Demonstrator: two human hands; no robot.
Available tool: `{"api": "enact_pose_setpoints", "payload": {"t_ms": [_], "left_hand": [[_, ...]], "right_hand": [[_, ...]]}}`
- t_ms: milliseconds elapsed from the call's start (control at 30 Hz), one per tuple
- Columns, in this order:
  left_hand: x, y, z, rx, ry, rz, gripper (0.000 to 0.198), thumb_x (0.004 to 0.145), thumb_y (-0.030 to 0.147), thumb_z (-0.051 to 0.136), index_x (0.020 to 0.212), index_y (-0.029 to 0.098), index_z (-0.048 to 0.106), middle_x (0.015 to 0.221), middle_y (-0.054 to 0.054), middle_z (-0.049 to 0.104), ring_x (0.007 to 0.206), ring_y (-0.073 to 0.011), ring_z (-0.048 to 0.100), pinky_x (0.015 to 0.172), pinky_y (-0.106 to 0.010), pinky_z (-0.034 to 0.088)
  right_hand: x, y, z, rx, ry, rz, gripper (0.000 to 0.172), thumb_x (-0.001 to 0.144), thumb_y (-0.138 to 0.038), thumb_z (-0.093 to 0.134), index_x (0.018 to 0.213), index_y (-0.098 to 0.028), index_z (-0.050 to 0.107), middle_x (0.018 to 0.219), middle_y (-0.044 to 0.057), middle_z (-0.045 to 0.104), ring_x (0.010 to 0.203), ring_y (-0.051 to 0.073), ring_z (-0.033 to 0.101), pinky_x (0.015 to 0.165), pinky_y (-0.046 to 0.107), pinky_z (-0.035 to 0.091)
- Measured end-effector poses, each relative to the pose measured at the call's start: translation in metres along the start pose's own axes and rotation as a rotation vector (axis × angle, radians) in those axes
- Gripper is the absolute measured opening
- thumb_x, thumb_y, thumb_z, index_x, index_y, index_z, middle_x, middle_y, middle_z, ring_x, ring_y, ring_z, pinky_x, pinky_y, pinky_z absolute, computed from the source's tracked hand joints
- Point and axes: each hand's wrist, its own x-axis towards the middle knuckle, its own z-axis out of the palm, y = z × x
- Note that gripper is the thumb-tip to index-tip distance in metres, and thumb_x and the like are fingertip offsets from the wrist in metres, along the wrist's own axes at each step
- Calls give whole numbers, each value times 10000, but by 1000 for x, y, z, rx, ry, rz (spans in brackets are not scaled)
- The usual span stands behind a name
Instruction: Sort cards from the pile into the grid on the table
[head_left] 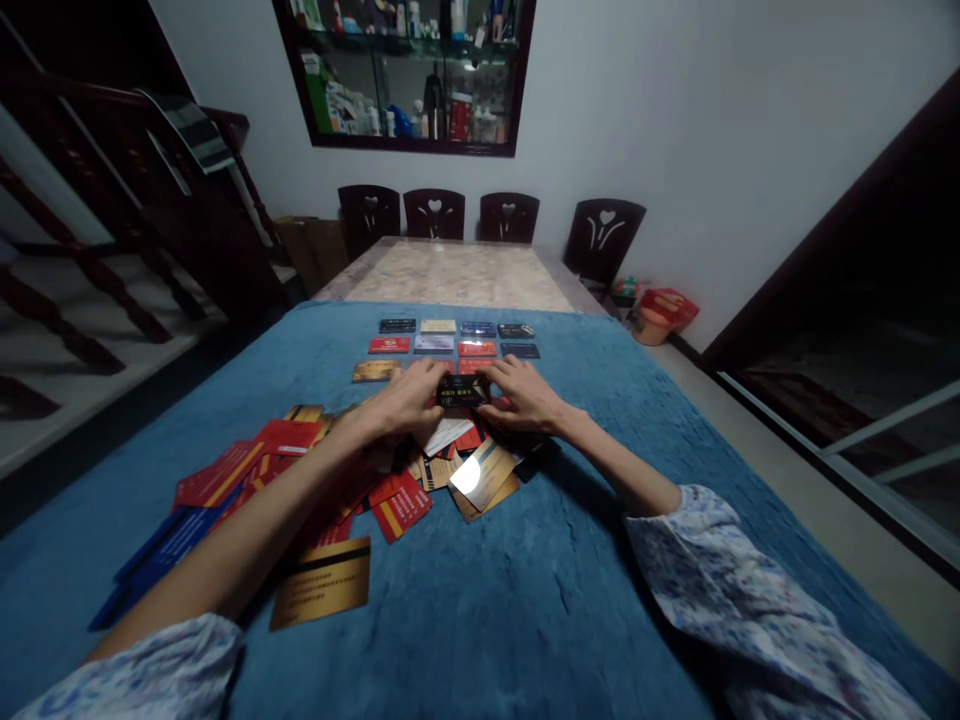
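Observation:
Between my two hands is a black VIP card [463, 391] with yellow lettering; it may be a small stack, I cannot tell. My left hand [411, 398] grips its left edge, and my right hand [521, 396] grips its right edge. Beneath and nearer to me spreads a loose heap of cards: red cards [401, 507], gold cards [486, 475] and a white card [444, 434]. Beyond my hands lie neat rows with a gold card pile [376, 371], a red pile [389, 345], a silver pile [433, 344] and a dark blue pile [520, 350].
A blue cloth [480, 620] covers the near part of the table, with bare marble-patterned tabletop [465, 270] beyond. Several dark chairs [434, 214] stand at the far end. Blue cards [176, 535] and a gold card [322, 583] lie around my left forearm.

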Motion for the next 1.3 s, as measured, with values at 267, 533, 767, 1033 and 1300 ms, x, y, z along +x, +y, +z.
{"api": "enact_pose_setpoints", "payload": {"t_ms": [267,533,767,1033,1300], "left_hand": [[18,6,1,42,-3,22,414,847,273,603,1247,171,570,1229,-140,564,1178,-329,558,987,-462,449],[41,8,1,19,-16,85,410,845,270,623,1242,178,577,1248,-139,571,1245,-336,536,1012,-467,440],[68,11,3,43,-17,136,395,832,272,615,1214,173,611,1257,-146,586,1193,-334,555,992,-464,452],[97,15,5,66,-44,143,391,835,264,623,1218,184,624,1273,-150,585,1235,-346,536,981,-461,451],[130,15,8,100,-44,143,418,863,363,624,1234,169,639,1282,-167,581,1222,-358,523,978,-489,447]], "right_hand": [[0,20,-10,-84,-66,-8,568,928,-473,619,1402,-162,581,1234,180,666,1099,319,495,822,387,390],[-1,40,-20,-161,-78,15,590,927,-505,639,1420,-184,586,1254,189,624,1126,328,486,814,377,390],[-3,59,-22,-172,-100,51,582,923,-503,655,1409,-190,592,1248,183,617,1142,326,492,811,368,401],[0,80,-21,-177,-141,95,541,910,-452,683,1368,-173,609,1275,193,627,1164,338,494,828,405,441],[10,107,-22,-188,-172,130,492,906,-432,681,1329,-186,626,1294,194,614,1151,340,491,813,407,445]]}}
